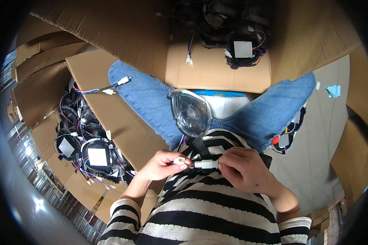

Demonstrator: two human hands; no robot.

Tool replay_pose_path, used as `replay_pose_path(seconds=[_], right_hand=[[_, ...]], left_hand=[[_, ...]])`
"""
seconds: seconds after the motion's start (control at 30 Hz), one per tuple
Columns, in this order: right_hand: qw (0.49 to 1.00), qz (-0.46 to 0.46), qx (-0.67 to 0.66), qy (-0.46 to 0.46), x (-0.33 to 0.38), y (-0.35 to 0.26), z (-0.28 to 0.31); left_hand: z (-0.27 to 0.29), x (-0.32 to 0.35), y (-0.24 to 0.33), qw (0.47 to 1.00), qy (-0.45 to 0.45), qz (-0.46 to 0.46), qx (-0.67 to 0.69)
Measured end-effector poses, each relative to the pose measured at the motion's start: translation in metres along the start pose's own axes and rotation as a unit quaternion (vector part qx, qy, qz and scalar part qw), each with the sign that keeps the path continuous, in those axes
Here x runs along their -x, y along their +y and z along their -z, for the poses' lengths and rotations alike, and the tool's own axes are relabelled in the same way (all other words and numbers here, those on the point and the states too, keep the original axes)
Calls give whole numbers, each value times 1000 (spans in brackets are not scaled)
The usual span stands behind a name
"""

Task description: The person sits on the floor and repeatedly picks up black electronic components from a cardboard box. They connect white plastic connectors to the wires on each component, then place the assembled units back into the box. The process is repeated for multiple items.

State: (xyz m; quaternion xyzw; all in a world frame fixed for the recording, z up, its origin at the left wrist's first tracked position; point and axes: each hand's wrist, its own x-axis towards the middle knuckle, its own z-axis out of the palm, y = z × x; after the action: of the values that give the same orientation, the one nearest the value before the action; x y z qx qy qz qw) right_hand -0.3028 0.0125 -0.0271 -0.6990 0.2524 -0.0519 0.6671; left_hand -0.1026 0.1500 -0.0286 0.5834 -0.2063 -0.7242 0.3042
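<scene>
A lamp with a clear, rounded lens (193,114) and a dark rim leans between my thighs, and coloured wires run down from its lower end. In front of my belly, my left hand (161,166) pinches a small white plug (179,160) between thumb and fingers. A longer white wire connector (206,164) lies just right of those fingertips. My right hand (245,168) grips its right end with closed fingers. Whether the plug and the connector are joined is hidden by my left fingertips.
An open carton (218,75) ahead holds black lamp units (243,49) with wires. On my left, another carton's flap (122,122) borders several wired lamp units (98,157). A cable with a white plug (124,81) crosses my left knee. More wired parts (285,141) lie beside my right thigh.
</scene>
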Motion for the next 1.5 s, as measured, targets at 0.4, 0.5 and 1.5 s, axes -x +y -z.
replay_pose_path(seconds=[0.4,0.5,1.5], right_hand=[[996,-58,22,66,23,19,53],[999,-41,14,31,16,16,43],[968,-139,-129,166,41,47,96]], left_hand=[[73,232,87,793,512,-212,-254],[68,298,93,709,609,61,-350],[-81,-402,59,732,-8,-48,-680]])
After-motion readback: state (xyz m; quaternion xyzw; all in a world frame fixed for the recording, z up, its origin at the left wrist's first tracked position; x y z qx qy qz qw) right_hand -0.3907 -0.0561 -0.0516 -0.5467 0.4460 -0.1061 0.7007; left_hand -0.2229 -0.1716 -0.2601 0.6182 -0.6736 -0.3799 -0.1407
